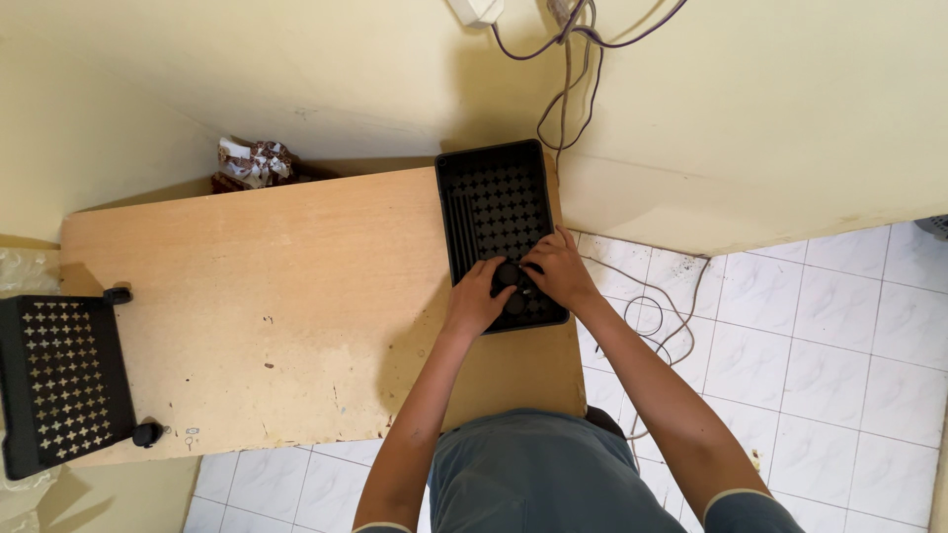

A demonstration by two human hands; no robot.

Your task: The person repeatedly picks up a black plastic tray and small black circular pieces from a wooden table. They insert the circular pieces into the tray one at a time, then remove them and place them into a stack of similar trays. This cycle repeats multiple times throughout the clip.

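A black plastic tray [494,197] with cross-shaped cut-outs lies on the right end of a wooden table [276,296]. My left hand [476,296] and my right hand [558,268] both rest on the tray's near end. Between the fingers sits a small black round part [508,276], like a caster wheel. Both hands touch it. A second dark round part [514,304] shows just below it.
Another black perforated tray [59,380] with two small wheels hangs over the table's left edge. A crumpled wrapper [252,163] lies at the back by the wall. Cables [568,89] hang down the wall and trail over the white tiled floor [829,355].
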